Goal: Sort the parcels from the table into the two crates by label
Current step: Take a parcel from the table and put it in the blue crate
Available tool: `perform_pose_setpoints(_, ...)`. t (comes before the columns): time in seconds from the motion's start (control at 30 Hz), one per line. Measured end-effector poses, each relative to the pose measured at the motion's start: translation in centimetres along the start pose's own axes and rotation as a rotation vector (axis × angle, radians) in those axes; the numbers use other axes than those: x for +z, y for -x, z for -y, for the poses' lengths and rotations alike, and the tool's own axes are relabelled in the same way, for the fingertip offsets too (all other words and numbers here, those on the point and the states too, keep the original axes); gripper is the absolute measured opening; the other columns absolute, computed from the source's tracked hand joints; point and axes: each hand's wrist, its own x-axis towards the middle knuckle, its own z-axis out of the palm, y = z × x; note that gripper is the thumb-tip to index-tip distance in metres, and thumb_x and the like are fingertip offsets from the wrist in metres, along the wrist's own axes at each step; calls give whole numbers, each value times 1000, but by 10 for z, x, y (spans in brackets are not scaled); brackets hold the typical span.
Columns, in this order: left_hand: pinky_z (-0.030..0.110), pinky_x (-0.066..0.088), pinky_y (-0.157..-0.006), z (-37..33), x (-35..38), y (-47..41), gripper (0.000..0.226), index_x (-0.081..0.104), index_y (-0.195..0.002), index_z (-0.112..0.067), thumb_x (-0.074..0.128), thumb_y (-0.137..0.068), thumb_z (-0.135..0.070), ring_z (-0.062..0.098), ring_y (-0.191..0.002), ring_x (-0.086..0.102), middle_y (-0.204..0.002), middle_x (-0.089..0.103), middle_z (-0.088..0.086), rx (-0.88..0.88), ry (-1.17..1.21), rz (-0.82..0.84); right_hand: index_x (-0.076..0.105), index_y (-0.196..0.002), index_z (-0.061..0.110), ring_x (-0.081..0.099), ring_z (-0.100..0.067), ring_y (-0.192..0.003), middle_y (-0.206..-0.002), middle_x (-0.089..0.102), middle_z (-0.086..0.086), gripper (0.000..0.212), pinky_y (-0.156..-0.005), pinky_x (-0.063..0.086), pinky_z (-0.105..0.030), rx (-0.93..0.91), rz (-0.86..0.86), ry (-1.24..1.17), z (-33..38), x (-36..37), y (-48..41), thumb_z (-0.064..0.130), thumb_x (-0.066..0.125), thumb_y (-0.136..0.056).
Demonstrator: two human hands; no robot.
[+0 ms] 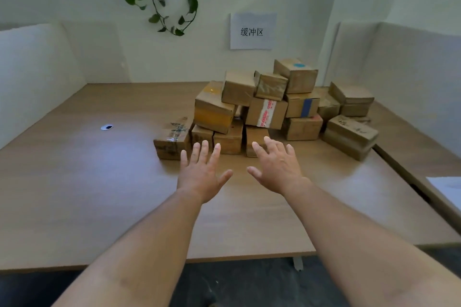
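On the wooden table (pixel 87 182), parcels (pixel 282 107).

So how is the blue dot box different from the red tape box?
The blue-dot box sits highest of all; the red-and-white-tape box sits lower, in the middle. The blue-dot box carries a round blue sticker on top; the red-and-white-tape box has a tape strip down its front. Both are brown cardboard.

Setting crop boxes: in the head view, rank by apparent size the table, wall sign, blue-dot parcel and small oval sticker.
1. table
2. wall sign and blue-dot parcel look alike; sign hangs farther back, so unranked
3. oval sticker, smallest
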Motion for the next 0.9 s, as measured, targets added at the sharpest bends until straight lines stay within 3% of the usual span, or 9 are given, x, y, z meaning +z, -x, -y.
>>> perform_pose_setpoints(0.37,52,-8,-119,13,0,-50,77,-15,-153,-27,14,-95,-68,26,-148,-17,-162,-16,7,-3,1,16,17,-153,25,16,-28,-147,-159,19,-11,70,-118,16,-53,-22,29,-6,-4,8,-52,57,40,-96)
perform_pose_setpoints(0.63,52,-8,-119,81,19,-83,77,-16,-153,-27,13,-94,-68,26,-147,-21,-161,-20,8,-30,31,63,19,-153,23,16,-28,-147,-159,19,-11,69,-119,17,-51,-52,84,-30,49,28,-100,56,42,-96)
perform_pose_setpoints(0.9,49,-6,-120,176,34,-131,76,-15,-153,-27,16,-96,-66,26,-148,-17,-161,-19,10,-70,86,114,23,-152,19,26,-28,-143,-156,25,-11,63,-112,31,-42,-57,155,-91,128,44,-175,49,40,-99)
